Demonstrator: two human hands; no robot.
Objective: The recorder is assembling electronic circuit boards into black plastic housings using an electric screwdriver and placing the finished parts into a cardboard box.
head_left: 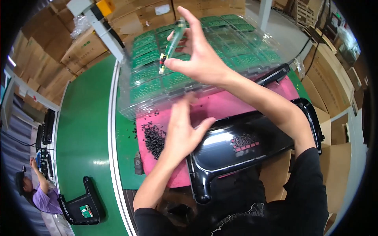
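My right hand (201, 55) is raised over the clear plastic trays and grips a green circuit board (175, 41) by its edges, between thumb and fingers. The board stands almost edge-on, with small white, black and red connectors at its lower end. My left hand (183, 129) hovers above the pink mat (232, 100), empty, thumb spread from the fingers; motion blurs its fingertips. Beside it lies a heap of small black screws (154, 141). In front of me a glossy black plastic shell (224, 145) with small cutouts lies at the mat's near edge, under my right forearm.
Stacked clear trays (173, 92) hold rows of green boards. A black electric screwdriver (273, 74) rests by their right edge. Left, a green conveyor (84, 129) carries another black shell (84, 204) with a board inside. A person (43, 192) works beyond it. Cardboard boxes (332, 78) stand around.
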